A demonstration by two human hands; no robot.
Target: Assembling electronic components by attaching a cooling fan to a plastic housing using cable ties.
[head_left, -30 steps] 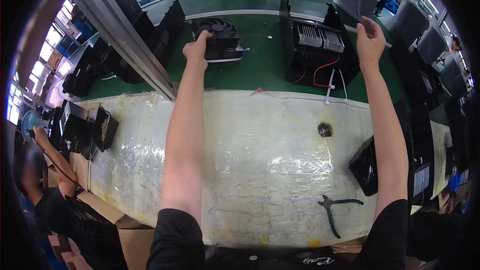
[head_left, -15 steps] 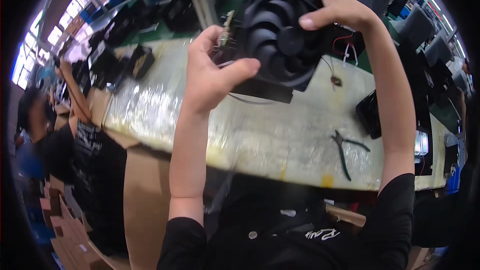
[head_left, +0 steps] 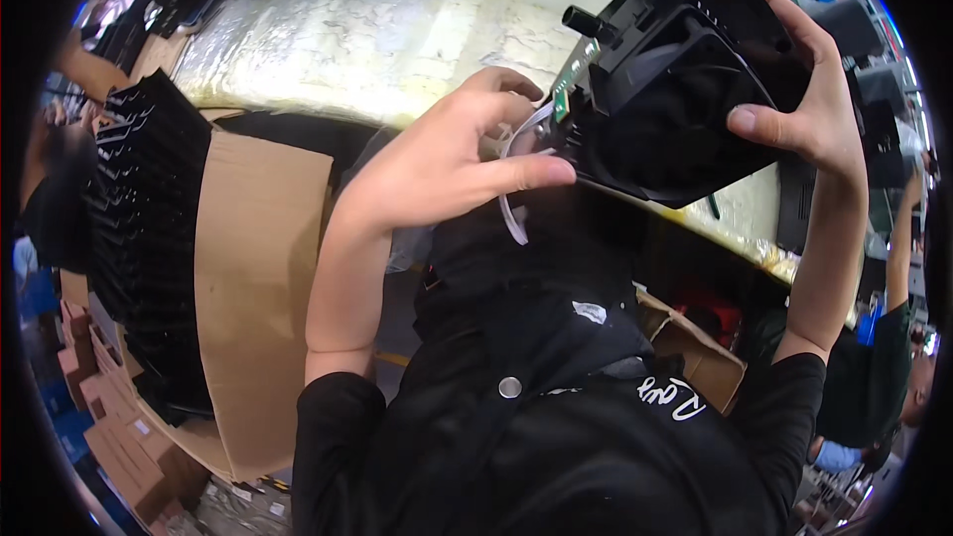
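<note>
Both my hands hold up a black plastic housing with a fan (head_left: 665,109), tilted in front of me beyond the table's near edge. My right hand (head_left: 829,109) grips its right side, the thumb lying across the front and the fingers behind. At the lower left corner my left hand (head_left: 447,159) is closed, its thumb against the housing and its fingers curled, partly hidden. Beside those fingers a narrow green circuit board (head_left: 564,99) runs along the housing's edge. A whitish cable (head_left: 514,223) hangs between thumb and fingers. A short black tube (head_left: 586,24) juts from the upper side.
A table (head_left: 397,30) under clear plastic film stretches behind the housing. At left stands an open cardboard box (head_left: 263,288) beside a stack of black parts (head_left: 149,248). Another cardboard box (head_left: 695,352) is below the table edge. Co-workers are at both sides.
The view has tilted downward. The housing has come nearer to me and turned, its fan now in shadow. My left hand has shifted to its lower corner by the cable. The pliers are now mostly hidden.
</note>
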